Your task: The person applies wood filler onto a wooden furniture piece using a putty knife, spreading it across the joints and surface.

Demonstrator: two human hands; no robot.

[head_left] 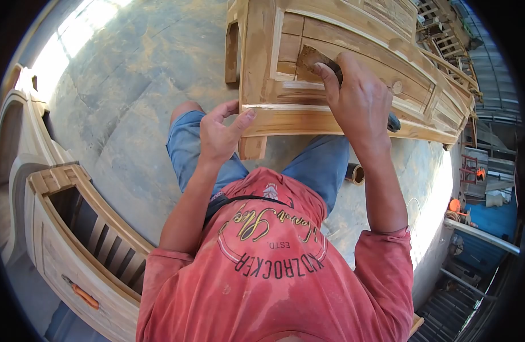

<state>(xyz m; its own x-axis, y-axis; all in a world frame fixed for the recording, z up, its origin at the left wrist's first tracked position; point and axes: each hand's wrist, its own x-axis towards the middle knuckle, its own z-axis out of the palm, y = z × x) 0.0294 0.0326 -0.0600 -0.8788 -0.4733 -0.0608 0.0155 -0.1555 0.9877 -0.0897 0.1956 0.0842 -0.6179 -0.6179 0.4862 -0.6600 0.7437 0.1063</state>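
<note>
A pale wooden furniture piece [325, 121] with framed panels stands in front of me, with light filler-like smears along its joints. My right hand [359, 94] is closed around a putty knife [315, 61]. The brown-stained blade lies close to the panel's lower left corner, and the dark handle end pokes out below my palm. Whether the blade touches the wood, I cannot tell. At the left corner, my left hand [222, 131] grips the edge, thumb on the near face and some fingertips hidden behind the wood.
To the left is another wooden piece with slats [105, 239], with an orange-handled tool [81, 293] on its side. A dark cylindrical container [355, 174] is on the concrete floor [137, 102] beside my leg. Stacked wooden furniture [445, 34] and a metal pipe [482, 235] are at right.
</note>
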